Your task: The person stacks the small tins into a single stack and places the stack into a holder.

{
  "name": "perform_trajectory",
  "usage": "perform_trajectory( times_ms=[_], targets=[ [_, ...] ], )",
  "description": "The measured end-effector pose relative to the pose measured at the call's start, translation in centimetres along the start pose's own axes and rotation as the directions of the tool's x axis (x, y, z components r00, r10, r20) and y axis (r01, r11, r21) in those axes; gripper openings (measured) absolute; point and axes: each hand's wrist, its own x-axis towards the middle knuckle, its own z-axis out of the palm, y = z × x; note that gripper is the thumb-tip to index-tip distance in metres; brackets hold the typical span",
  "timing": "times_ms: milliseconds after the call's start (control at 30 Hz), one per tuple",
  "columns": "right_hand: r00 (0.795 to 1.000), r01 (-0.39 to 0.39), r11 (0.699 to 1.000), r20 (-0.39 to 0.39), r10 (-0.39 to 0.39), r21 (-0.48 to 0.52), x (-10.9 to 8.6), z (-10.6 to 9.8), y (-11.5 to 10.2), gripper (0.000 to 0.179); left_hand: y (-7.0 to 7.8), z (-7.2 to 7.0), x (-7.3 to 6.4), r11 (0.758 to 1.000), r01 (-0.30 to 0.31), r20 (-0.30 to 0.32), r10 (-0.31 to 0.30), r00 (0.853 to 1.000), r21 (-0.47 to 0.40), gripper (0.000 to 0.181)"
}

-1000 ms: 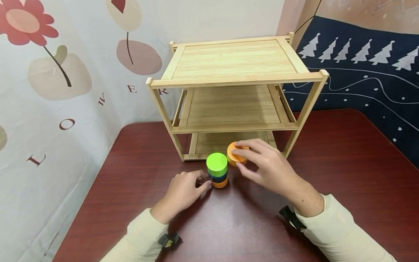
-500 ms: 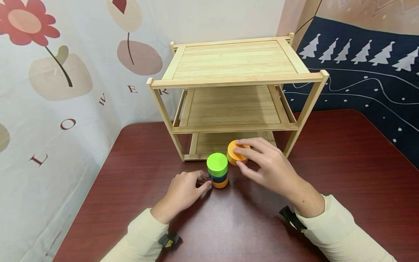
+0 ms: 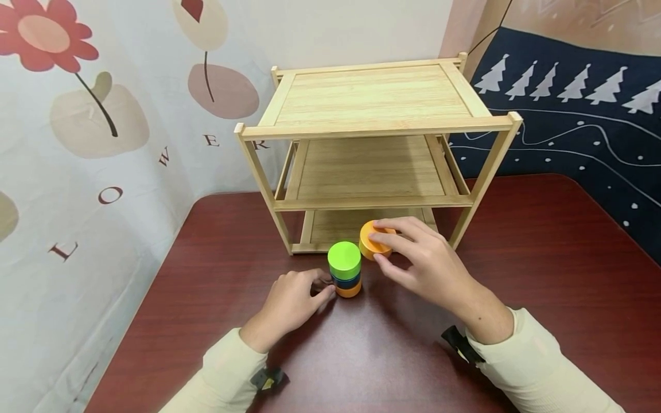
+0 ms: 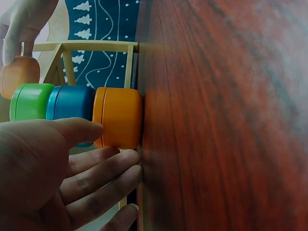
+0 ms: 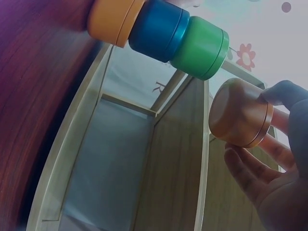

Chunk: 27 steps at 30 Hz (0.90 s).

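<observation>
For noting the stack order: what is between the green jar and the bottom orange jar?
A blue jar lies between the green jar and the bottom orange jar, as the left wrist view shows.

Right hand (image 5: 285, 188) pinches a seemingly orange jar (image 5: 238, 113) near three stacked jars (image 5: 159, 30).

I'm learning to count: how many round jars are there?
4. The bottom orange jar stands on the table, a blue jar sits on it, a green jar is on top, and the right hand holds a second orange jar. More could be hidden.
</observation>
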Motion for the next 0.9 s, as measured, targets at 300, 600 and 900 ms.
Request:
perform_trajectory(
  times_ms=[300, 600, 900],
  targets=[
    [0.997, 0.044, 0.999, -0.061, -0.044, 0.002, 0.6, 0.4, -0.2, 0.03, 0.0, 0.0, 0.0, 1.0, -0.006, -0.002, 0.006, 1.0, 0.0, 0.012],
    [0.995, 0.055, 0.998, -0.08, -0.056, -0.012, 1.1, 0.4, -0.5, 0.038, -0.1, 0.1, 0.0, 1.0, -0.006, -0.001, 0.006, 1.0, 0.005, 0.011],
    [0.995, 0.06, 0.998, -0.082, -0.06, 0.003, 1.4, 0.6, -0.6, 0.034, 0.0, 0.1, 0.0, 1.0, -0.009, -0.003, 0.009, 1.0, 0.013, 0.011]
  ],
)
